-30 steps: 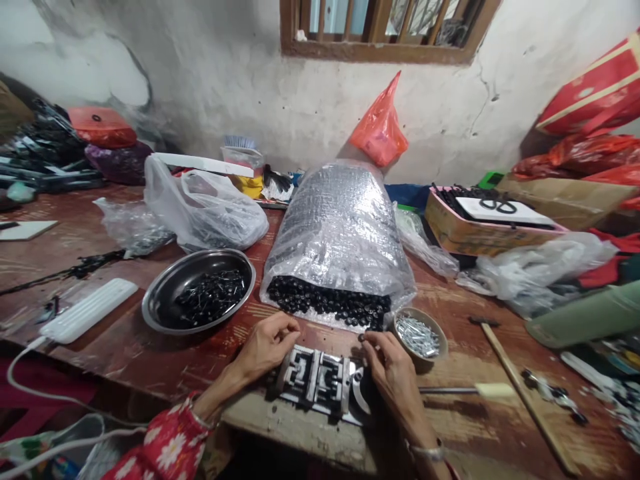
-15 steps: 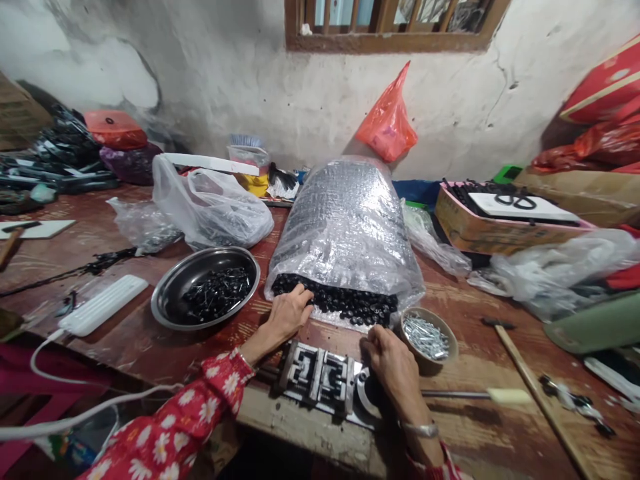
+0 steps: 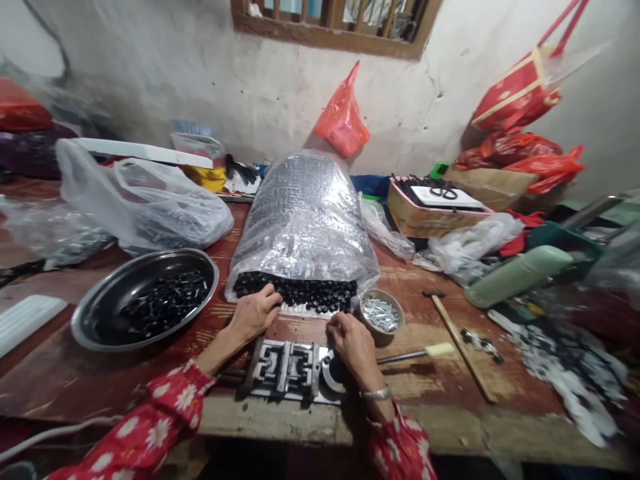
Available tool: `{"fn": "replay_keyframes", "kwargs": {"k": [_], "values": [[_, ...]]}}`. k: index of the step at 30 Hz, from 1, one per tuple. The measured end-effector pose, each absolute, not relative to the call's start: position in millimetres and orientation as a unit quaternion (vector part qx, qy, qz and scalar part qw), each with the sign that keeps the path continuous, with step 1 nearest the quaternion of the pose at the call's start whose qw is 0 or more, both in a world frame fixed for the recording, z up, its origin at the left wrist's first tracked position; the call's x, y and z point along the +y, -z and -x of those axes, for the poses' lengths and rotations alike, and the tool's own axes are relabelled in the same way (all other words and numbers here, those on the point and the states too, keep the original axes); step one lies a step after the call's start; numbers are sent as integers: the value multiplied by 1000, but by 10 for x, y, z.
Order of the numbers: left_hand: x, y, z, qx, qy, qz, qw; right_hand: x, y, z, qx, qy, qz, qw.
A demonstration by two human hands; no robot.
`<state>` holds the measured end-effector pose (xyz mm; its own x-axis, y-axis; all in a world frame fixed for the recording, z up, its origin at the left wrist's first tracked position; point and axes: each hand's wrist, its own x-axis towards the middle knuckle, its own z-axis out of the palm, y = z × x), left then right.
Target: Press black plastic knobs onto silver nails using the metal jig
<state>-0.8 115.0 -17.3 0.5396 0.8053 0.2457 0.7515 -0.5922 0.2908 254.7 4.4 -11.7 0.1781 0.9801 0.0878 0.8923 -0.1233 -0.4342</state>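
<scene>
My left hand (image 3: 256, 311) is at the mouth of a silvery bubble-wrap bag (image 3: 305, 213), its curled fingertips among small round black parts (image 3: 320, 295) that spill from the opening. What it grips, if anything, is too small to make out. My right hand (image 3: 353, 345) hovers beside a round bowl of silver screws (image 3: 381, 315), thumb and fingers pressed together; their contents are hidden. Between my wrists, at the table's front edge, lies a metal jig (image 3: 286, 371) with two black-lined slots. A curved metal piece (image 3: 332, 371) on its right end is partly covered by my right hand.
A steel basin (image 3: 145, 300) of black parts with pins stands left, before a white plastic bag (image 3: 150, 207). Rightward are a rod with a pale handle (image 3: 440, 350), a hammer (image 3: 463, 350), a green bottle (image 3: 517, 277) and a box of black pieces (image 3: 435, 213).
The camera view has turned right, so everything sits farther left in the picture. Both hands keep nearly the same places by the bag and the screw bowl.
</scene>
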Motion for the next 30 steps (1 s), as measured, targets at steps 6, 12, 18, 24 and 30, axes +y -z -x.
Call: {"fn": "replay_keyframes", "kwargs": {"k": [6, 12, 18, 24, 30], "values": [[1129, 257, 66, 423, -239, -867, 114, -70, 20, -2533, -636, -75, 747, 180], [1161, 333, 95, 413, -256, -862, 146, -80, -233, -2939, -610, -19, 775, 163], [1180, 380, 95, 408, -269, -848, 205, 124, -294, -3366, -589, -1, 806, 68], [1175, 404, 101, 406, -257, -851, 211, 290, -205, -3423, -614, -14, 789, 16], [1172, 404, 105, 401, -259, -853, 211, 289, -181, -3532, -641, -29, 767, -6]]}}
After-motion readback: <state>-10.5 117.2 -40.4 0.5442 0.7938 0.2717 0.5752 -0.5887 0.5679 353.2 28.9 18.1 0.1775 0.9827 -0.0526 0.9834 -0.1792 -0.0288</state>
